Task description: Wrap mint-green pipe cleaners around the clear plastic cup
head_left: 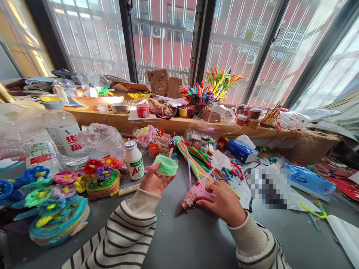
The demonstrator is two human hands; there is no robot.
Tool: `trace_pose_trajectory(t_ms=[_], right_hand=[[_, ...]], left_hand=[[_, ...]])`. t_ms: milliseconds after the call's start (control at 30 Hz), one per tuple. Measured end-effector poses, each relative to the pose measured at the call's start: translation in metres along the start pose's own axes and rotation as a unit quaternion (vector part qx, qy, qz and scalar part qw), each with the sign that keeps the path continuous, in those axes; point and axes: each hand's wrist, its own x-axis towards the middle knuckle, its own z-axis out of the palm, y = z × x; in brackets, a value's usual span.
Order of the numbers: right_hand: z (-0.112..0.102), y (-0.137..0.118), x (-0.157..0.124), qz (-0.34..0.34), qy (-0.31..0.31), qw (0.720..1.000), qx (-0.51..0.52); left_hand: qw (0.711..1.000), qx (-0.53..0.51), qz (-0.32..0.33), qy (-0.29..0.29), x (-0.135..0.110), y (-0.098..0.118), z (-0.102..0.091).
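Note:
My left hand (153, 182) holds up a round, light green fuzzy piece (167, 166) that looks like coiled pipe cleaner around a clear container. Thumb and fingers close on its sides. Wrapped round the handle of a pink hot glue gun (198, 192) is my right hand (226, 201). Its nozzle points left and down, close to the grey table (179, 239), and a glue stick sticks out of its back. Behind the gun lies a bundle of green, yellow and pink pipe cleaners (193, 160). A white bottle (133, 160) with a green label stands left of my left hand.
Pipe-cleaner flower baskets (60, 220) crowd the left, before a large clear bottle (66, 134). Tissue packs (308, 181) and a twine spool (316, 149) are at right. Paint jars (143, 110) and a colourful pipe-cleaner bunch (202, 95) stand on the wooden ledge (171, 122) below the windows.

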Motion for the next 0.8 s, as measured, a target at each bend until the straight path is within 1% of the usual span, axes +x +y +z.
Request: trace_pose_trajectory(t_ms=[167, 367, 467, 667, 800], right_hand=[[0.005, -0.002, 0.003, -0.009, -0.024, 0.999, -0.024], [0.008, -0.005, -0.003, 0.006, -0.019, 1.0, -0.017], [0.006, -0.006, -0.002, 0.018, 0.001, 1.0, -0.006], [-0.001, -0.003, 0.002, 0.033, 0.062, 0.997, 0.039], [-0.006, -0.002, 0.002, 0.047, 0.102, 0.991, 0.075]], left_hand=[[0.999, -0.005, -0.022, -0.031, -0.001, 0.002, -0.004], [1.0, 0.001, -0.007, -0.027, 0.0, 0.002, -0.006], [1.0, 0.002, -0.006, -0.021, 0.001, 0.002, -0.007], [1.0, 0.002, -0.011, -0.015, -0.001, 0.003, -0.004], [1.0, 0.008, -0.001, -0.012, -0.002, 0.002, -0.002]])
